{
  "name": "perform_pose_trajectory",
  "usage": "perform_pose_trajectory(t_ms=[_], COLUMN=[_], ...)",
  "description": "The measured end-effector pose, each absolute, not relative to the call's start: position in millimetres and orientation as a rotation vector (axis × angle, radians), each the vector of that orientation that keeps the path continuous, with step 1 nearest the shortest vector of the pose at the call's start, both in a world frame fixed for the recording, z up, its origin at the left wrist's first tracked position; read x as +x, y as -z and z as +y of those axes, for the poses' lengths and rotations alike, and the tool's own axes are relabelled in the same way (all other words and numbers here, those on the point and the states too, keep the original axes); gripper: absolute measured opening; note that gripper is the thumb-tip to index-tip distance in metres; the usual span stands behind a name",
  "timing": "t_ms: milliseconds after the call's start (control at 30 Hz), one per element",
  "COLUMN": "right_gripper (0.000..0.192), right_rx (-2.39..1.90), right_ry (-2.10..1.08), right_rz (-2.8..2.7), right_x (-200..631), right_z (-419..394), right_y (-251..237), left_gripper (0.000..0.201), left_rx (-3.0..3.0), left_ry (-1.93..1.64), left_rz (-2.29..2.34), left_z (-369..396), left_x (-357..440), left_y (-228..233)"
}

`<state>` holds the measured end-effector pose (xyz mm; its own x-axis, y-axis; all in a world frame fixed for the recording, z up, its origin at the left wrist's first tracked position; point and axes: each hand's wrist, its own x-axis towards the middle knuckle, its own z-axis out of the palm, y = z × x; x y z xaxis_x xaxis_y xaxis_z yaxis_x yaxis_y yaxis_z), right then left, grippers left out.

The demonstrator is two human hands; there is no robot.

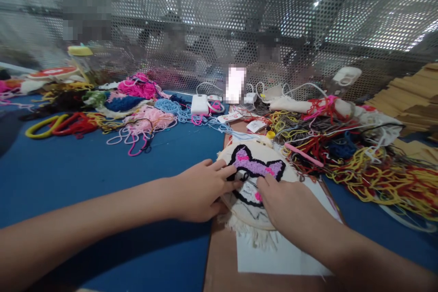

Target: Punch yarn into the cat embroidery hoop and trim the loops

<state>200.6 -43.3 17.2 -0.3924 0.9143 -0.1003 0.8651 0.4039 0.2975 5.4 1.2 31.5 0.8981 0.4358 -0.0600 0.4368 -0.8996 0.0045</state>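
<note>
My left hand (201,190) lay flat, fingers spread, on the round wooden embroidery hoop with its purple-and-black tufted cat (256,178); my right hand (287,205) pinched something thin over it.

The hoop sat on white paper (273,255) atop a brown board (219,260), its rim probably light and stiff, its cloth soft; I judged the rim the best hold. No container was clearly visible, only a loose yellow-and-red yarn tangle (376,178) alongside.

An embroidery hoop (255,182) is placed at the centre of the frame, on a sheet of paper (273,251) that is laid on a board (222,260). The left hand (201,191) is rested on the hoop's left edge, the right hand (287,205) on its lower right part. A heap of yarn (359,159) is spread to the right, more yarn (137,100) at the upper left. A mesh screen (219,18) is set behind the table (85,169).
</note>
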Motion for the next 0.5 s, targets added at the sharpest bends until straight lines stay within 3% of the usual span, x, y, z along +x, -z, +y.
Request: perform_pose_trajectory(t_ms=[500], right_gripper=[0.016], right_rx=[1.545], right_ry=[-0.234], right_rz=[2.45], right_x=[202.0], right_z=[-38.5], right_y=[-25.7], left_gripper=[0.045], left_rx=[3.037], left_ry=[0.108], left_rz=[0.709], left_z=[0.5], left_x=[6.7], left_y=[-31.7])
